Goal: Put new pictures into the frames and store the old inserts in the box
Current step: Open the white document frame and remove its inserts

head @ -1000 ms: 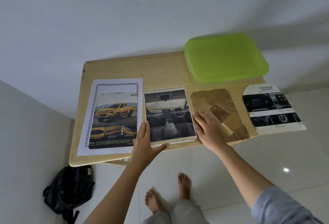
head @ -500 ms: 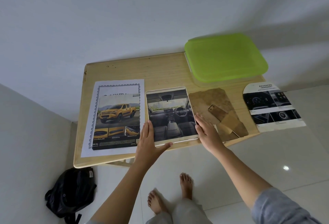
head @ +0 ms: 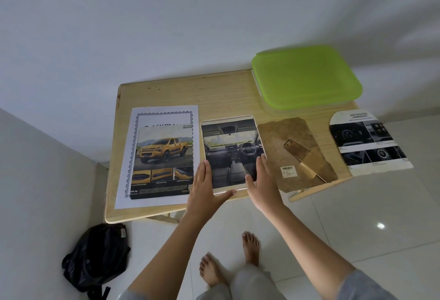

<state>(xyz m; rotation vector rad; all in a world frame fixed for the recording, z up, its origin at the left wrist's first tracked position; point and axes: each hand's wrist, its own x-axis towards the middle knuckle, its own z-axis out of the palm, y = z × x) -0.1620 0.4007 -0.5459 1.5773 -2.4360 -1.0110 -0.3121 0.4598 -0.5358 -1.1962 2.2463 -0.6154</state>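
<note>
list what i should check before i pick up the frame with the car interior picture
1. Hands placed: left hand at the left edge of the frame, right hand at its right edge, fingers straight: ok.
2. Picture sitting square in the frame: looks ok; whether it lies flat, cannot tell.
3. Back fitted: backing board lies apart, to the right of the frame: not ok.
4. Storage ready: green-lidded box is closed: not ok.
5. Loose prints safe: the "advanced" print overhangs the right edge of the table: not ok, it may slip.
</note>
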